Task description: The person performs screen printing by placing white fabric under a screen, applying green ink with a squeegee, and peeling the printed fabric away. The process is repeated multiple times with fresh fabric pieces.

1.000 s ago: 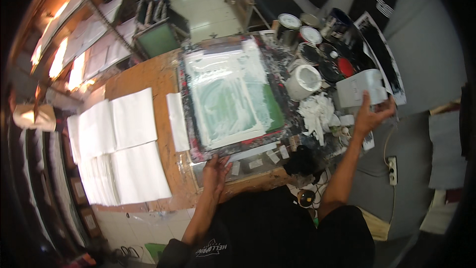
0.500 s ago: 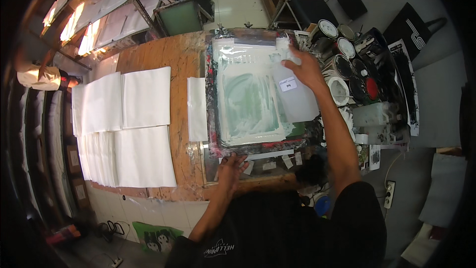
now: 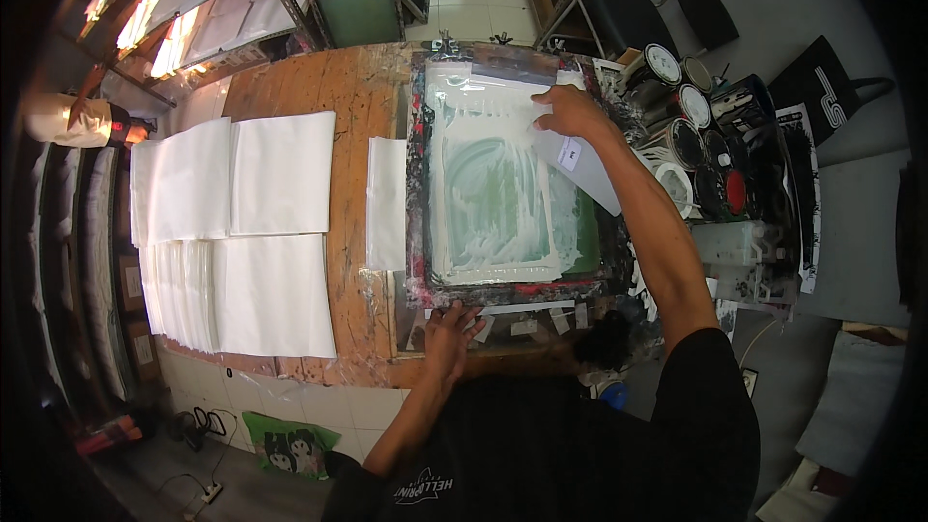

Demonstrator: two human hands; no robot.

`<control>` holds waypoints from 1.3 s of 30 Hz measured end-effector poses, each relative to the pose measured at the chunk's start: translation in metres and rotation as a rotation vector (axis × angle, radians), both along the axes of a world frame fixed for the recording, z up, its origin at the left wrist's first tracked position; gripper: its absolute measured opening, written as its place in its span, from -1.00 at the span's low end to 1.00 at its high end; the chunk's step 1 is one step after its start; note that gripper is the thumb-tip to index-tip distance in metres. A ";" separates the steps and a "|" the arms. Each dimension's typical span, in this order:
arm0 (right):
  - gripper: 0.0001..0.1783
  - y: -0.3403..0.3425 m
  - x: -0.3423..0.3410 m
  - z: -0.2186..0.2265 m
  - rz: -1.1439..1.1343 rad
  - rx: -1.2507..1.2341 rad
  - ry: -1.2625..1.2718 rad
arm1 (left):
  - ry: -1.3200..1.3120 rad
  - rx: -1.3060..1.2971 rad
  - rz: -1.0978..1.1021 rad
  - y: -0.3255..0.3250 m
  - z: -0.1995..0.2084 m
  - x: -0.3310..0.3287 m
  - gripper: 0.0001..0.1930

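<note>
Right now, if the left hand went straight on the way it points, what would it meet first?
The left hand would probably meet the near frame edge; whether they touch is unclear.

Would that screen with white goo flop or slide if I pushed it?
The screen probably won't flop; its frame looks straight. What look like clamps at its far edge might stop it sliding. The white goo looks wet, so it's likely slippery.

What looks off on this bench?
The white coating on the green screen is streaky and patchy, and the screen's frame is smeared black and red. Both look messy, though possibly just normal use. Nothing looks broken.
</note>
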State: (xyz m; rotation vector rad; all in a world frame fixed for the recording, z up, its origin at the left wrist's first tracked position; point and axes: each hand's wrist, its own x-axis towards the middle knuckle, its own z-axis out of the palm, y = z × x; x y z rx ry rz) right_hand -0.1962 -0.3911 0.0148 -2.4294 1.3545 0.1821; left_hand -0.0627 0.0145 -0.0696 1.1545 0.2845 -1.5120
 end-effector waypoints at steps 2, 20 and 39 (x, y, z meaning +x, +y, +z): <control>-0.32 0.002 0.000 0.003 0.001 0.024 -0.004 | -0.004 -0.009 -0.002 0.001 0.000 0.000 -0.61; -0.16 0.204 -0.219 0.166 -0.594 -0.528 -1.061 | 0.004 -0.117 -0.105 -0.002 -0.024 0.019 -0.78; -0.20 0.218 -0.367 -0.050 -0.855 -1.199 -0.226 | 0.016 -0.022 -0.085 -0.010 -0.018 0.015 -0.80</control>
